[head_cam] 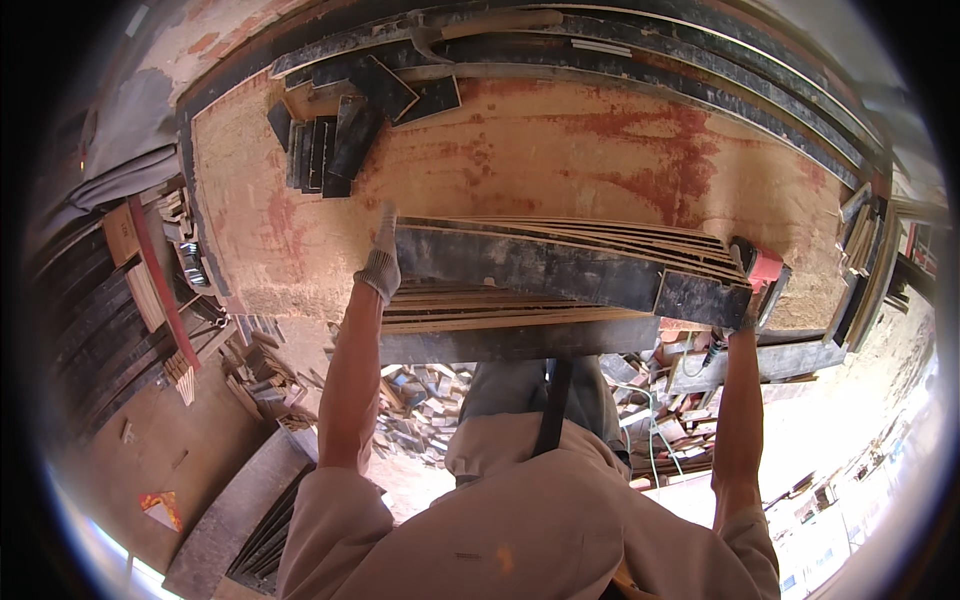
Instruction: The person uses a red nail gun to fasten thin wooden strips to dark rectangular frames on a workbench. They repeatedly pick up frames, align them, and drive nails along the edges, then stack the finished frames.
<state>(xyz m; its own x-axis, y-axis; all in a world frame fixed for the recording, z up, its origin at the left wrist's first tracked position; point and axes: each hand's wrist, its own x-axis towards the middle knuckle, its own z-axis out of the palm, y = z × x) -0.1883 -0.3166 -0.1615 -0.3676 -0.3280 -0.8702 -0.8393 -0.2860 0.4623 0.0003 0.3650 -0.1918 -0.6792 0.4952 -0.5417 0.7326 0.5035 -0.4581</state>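
Note:
My left hand, in a pale knit glove, is held flat with straight fingers against the left end of a stack of black-faced plywood strips. The strips fan out slightly, and a short black plywood piece stands at their right front. At that end my right hand is around what looks like a red and black pneumatic nail gun; its fingers are mostly hidden. Nearer my body, a second bundle of plywood strips lies along the bench edge.
The stained wooden bench top carries short black plywood offcuts at the far left. A claw hammer lies on long boards at the back. Thin hose hangs below, by a heap of wood scraps. Stacked boards stand left.

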